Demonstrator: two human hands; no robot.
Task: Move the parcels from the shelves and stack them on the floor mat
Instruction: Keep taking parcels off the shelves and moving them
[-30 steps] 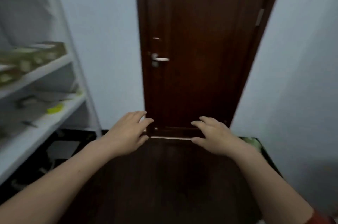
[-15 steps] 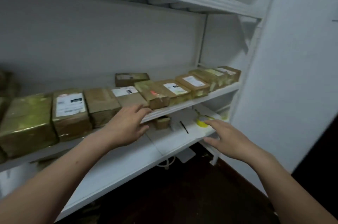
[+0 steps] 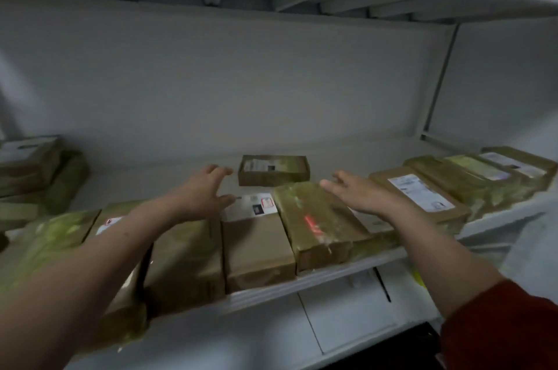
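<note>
Down at 5 o'clock there's a rust-red sleeve [image 3: 507, 327] on the right arm. Past it, the white shelf [image 3: 332, 274] holds a row of blocky brown cardboard parcels [image 3: 187, 255], some wrapped in shiny yellowish tape. The left hand [image 3: 202, 193] hovers at 11 o'clock by a parcel with a white label [image 3: 256, 246], fingers spread wide and holding nothing. The right hand [image 3: 359, 193] is at 1 o'clock over a taped parcel [image 3: 314, 227], fingers splayed; can't tell if it's touching. Furthest back, at 12 o'clock, a small flat box [image 3: 273, 170] sits alone.
</note>
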